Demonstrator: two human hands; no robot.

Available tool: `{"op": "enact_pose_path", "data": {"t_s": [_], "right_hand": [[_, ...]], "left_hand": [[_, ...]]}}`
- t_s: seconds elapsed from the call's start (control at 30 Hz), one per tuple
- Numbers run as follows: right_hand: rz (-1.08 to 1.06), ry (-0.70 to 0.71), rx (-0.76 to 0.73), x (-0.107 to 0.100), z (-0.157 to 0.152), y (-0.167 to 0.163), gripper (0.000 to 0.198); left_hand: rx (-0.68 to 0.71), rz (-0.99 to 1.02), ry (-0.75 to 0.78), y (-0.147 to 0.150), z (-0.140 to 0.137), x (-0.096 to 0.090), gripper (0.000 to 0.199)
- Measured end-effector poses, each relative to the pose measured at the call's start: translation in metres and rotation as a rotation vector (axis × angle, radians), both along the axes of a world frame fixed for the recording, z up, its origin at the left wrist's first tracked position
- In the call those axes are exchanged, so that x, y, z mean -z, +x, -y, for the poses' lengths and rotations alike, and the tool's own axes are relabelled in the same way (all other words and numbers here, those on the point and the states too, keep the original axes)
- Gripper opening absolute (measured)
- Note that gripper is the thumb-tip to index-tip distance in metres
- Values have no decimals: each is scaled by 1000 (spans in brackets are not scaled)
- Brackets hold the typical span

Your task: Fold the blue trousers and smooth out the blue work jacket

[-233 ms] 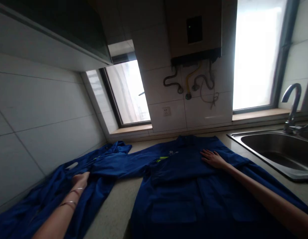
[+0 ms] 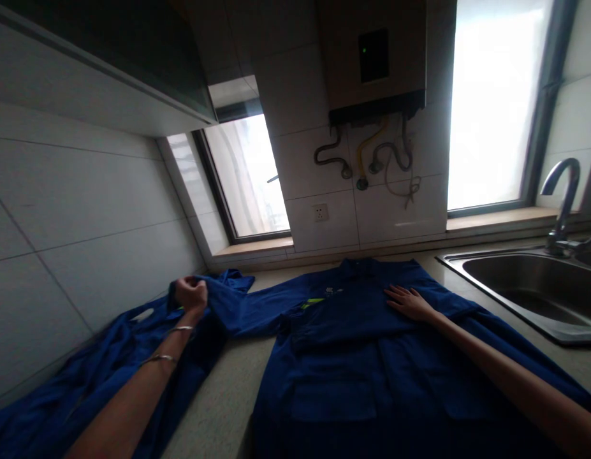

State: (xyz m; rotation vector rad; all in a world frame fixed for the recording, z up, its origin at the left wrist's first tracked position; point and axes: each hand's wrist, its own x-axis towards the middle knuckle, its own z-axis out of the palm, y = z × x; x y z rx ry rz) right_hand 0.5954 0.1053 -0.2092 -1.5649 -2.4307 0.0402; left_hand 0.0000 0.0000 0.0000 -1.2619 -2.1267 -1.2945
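Note:
A dark blue work jacket [image 2: 352, 357] lies spread flat on the beige countertop [image 2: 218, 408], collar toward the far wall, with a small yellow-green stripe on its chest. Its left sleeve [image 2: 247, 312] stretches out toward the tiled wall. My left hand [image 2: 190, 294] is closed around the cuff end of that sleeve, lifted a little off the counter. My right hand [image 2: 410, 302] lies flat, fingers apart, on the jacket's upper chest near the collar. A second blue garment [image 2: 85, 382] is crumpled along the left wall under my left forearm.
A steel sink [image 2: 529, 293] with a curved tap [image 2: 560, 197] sits at the right. A water heater [image 2: 372, 57] with hoses hangs on the far wall above a socket [image 2: 320, 211]. Windows flank it. A tiled wall [image 2: 75, 236] runs along the left.
My left hand has moved forward from the crumpled garment to the sleeve's end and closed on it. My right hand has stayed in place.

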Motion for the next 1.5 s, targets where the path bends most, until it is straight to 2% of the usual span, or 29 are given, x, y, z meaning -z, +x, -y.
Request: {"op": "enact_pose_path", "data": {"t_s": [0.07,0.1,0.17,0.2,0.23,0.3,0.37,0.43,0.53,0.63,0.73,0.8,0.9,1.0,1.07,1.17,1.23,1.3,1.37,1.5], "right_hand": [[-5,0,-7,1,0,1,63],[-9,1,-12,2,-1,1,63],[-21,4,-17,2,-2,3,62],[-33,5,-14,2,-3,3,61],[-54,6,-6,1,-3,4,61],[-136,0,21,0,-5,6,59],[-265,-24,47,-1,-6,9,60],[-387,-52,65,-3,-6,12,61],[-455,-5,104,-7,-5,12,57],[-434,62,220,-13,-2,3,55],[-407,18,297,-21,-1,-19,57],[-385,-10,310,-26,-1,-38,58],[-370,-13,315,-36,-2,-69,56],[-395,37,280,-50,-4,-89,49],[-421,78,255,-62,-6,-91,46],[-479,174,236,-82,-8,-68,46],[-530,255,256,-89,-7,-36,47],[-553,294,318,-86,-2,5,47],[-523,258,390,-69,7,45,46],[-446,167,420,-15,32,98,46]], "left_hand": [[127,-43,21,50,-17,-3,28],[257,-85,18,78,-22,1,30],[756,-207,-22,134,-20,15,41],[942,-298,-81,160,-14,25,52],[1070,-396,-158,183,-6,37,62],[1178,-548,-355,212,11,62,76],[1145,-643,-506,219,23,86,82],[1039,-675,-565,208,26,106,82],[855,-641,-537,178,19,127,77],[723,-573,-471,147,9,139,74],[622,-487,-421,124,0,151,77],[602,-404,-426,114,-6,160,80],[658,-307,-445,108,-11,170,79],[697,-285,-415,109,-11,172,76],[690,-276,-401,111,-8,171,73],[669,-257,-390,112,-6,171,73],[681,-235,-380,112,-6,173,74],[725,-193,-388,112,-5,176,72],[781,-141,-424,113,-5,178,70],[868,-115,-464,119,-4,178,63]]}}
